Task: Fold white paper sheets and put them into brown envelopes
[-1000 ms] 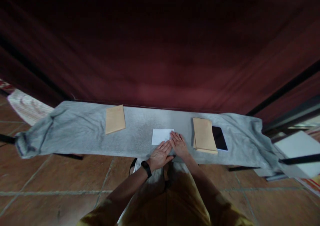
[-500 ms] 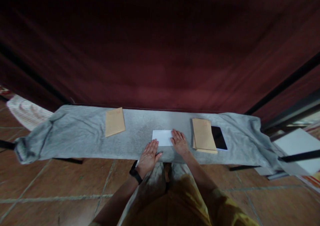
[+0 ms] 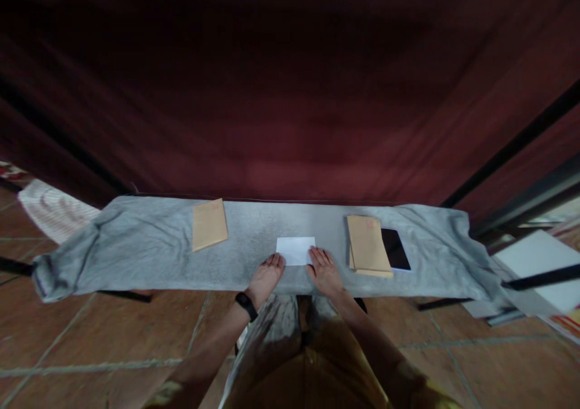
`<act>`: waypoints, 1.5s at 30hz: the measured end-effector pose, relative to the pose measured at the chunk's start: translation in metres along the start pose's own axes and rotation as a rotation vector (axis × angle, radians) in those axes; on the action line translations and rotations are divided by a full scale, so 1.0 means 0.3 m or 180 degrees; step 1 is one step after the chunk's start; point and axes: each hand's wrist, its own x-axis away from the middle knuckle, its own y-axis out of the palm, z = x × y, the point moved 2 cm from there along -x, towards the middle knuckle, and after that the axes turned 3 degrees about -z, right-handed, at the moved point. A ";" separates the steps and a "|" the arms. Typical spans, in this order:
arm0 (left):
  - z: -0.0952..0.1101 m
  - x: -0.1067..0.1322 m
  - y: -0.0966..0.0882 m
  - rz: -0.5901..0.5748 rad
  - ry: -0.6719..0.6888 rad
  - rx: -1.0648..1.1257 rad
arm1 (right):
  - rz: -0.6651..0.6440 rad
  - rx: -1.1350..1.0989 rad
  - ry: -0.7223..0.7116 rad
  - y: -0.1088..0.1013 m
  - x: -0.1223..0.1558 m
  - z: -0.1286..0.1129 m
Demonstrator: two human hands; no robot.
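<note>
A folded-looking white sheet of paper lies flat on the grey cloth in front of me. My left hand, with a black band on its wrist, rests palm down at the sheet's lower left corner; its fingers lie close together and the thumb is hidden. At the lower right corner, my right hand lies palm down with its fingers stretched out and their tips touching the paper. Right of it is a stack of brown paper envelopes, and one more brown envelope lies to the left.
A dark-screened tablet sits partly under the envelope stack. Grey cloth covers the narrow bench, wrinkled toward both ends. Behind it hangs a dark red curtain. White boards stand at the right, above a tiled floor.
My left hand has drawn slightly down, its thumb now tucked out of sight. My right hand has shifted slightly down at the sheet's right edge, uncovering its upper right corner.
</note>
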 end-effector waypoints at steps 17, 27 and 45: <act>-0.047 0.007 -0.116 0.1076 -0.0234 0.1703 | 0.0484 -0.1522 0.0336 -0.090 -0.017 0.027; -0.060 -0.061 -0.071 0.1711 -0.1182 0.4054 | 0.0728 -0.1717 0.0864 -0.153 -0.091 0.034; 0.068 -0.082 0.027 0.1374 -0.1132 0.2091 | 0.0366 -0.0324 0.1257 -0.042 -0.108 0.017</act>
